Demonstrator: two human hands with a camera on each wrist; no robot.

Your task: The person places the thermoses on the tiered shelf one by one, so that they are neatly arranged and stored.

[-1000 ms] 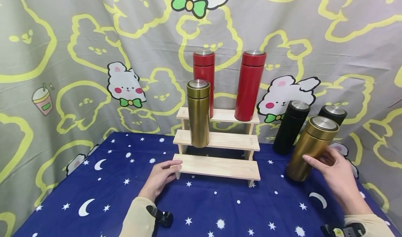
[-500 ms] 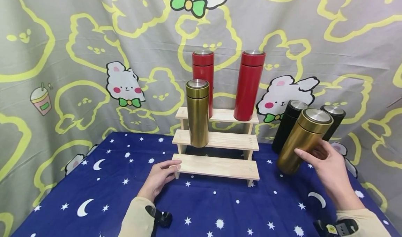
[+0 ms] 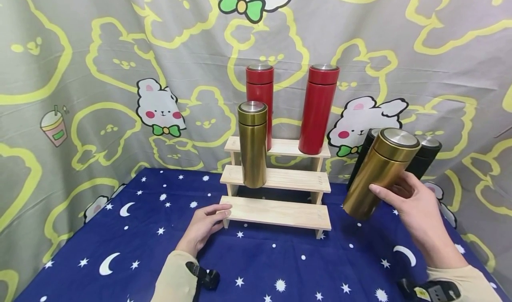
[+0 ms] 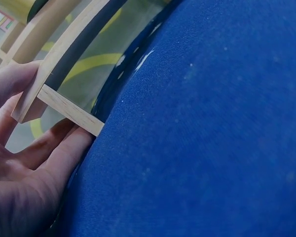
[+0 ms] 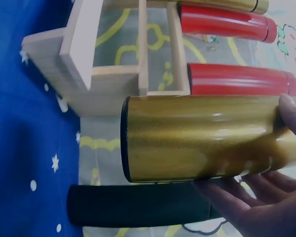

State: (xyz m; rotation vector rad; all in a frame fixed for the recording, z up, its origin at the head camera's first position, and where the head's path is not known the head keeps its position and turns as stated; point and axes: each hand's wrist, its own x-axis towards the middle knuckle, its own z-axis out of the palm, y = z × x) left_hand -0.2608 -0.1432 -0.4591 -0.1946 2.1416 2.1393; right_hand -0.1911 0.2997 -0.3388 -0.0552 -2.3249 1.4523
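Observation:
A gold bottle (image 3: 376, 175) tilts in the grip of my right hand (image 3: 422, 217), its base off the cloth. In the right wrist view the thumb and fingers hold that gold bottle (image 5: 202, 138) from two sides. My left hand (image 3: 202, 228) pinches the left end of the lowest step of the wooden rack (image 3: 276, 211); in the left wrist view its thumb lies on the board (image 4: 32, 103), with fingers beside the leg. Another gold bottle (image 3: 253, 151) stands on the middle step's left part. Two red bottles, left (image 3: 260, 88) and right (image 3: 318, 110), stand on the top step.
Behind the held bottle are two black bottles, one left (image 3: 358, 159) and one right (image 3: 426, 155), both partly hidden. Blue cloth (image 3: 152, 248) with stars and moons covers the table. A patterned grey curtain (image 3: 200, 62) hangs behind.
My right hand has raised the gold bottle and moved it left, tilting it more and covering more of the left black bottle. My left hand has stayed on the rack.

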